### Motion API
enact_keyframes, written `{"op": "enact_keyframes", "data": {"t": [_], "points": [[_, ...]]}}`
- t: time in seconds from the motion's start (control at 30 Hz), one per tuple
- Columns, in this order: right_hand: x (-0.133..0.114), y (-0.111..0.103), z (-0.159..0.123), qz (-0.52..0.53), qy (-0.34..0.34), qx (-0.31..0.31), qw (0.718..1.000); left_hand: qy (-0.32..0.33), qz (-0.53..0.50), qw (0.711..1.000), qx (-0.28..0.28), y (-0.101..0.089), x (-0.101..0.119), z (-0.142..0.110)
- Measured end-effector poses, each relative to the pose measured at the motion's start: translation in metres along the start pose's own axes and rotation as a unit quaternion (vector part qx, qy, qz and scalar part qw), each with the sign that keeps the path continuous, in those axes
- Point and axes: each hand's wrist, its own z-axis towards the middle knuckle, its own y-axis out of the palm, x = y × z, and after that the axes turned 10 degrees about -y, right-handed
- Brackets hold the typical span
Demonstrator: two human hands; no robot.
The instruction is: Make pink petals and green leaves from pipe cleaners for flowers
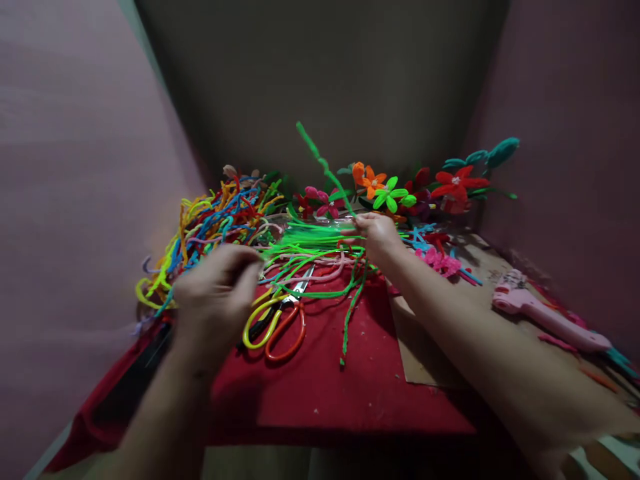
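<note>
My right hand [379,235] is closed in a pinch on a green pipe cleaner [320,160]. From the fingers it rises up and to the left, with a few small kinks along it. My left hand [217,287] is blurred by motion, its fingers curled together at the left end of a pile of green pipe cleaners [320,237]. Whatever sits between those fingertips is hidden. Under the pile, scissors [285,323] with one yellow and one orange handle lie on the red cloth [320,393], blades pointing away. One green stem [346,327] hangs toward the front.
A heap of multicoloured pipe cleaners [210,220] fills the back left. Fuzzy flowers, including a red one [457,183] and a green one [390,195], line the back. At right, a pink glue gun [555,317] lies near cardboard [425,363]. Walls close in the sides.
</note>
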Motion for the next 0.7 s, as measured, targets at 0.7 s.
{"op": "enact_keyframes", "data": {"t": [0.7], "points": [[0.006, -0.071, -0.056, -0.352, -0.152, -0.146, 0.912, 0.113, 0.085, 0.957, -0.252, 0.085, 0.006, -0.01]]}}
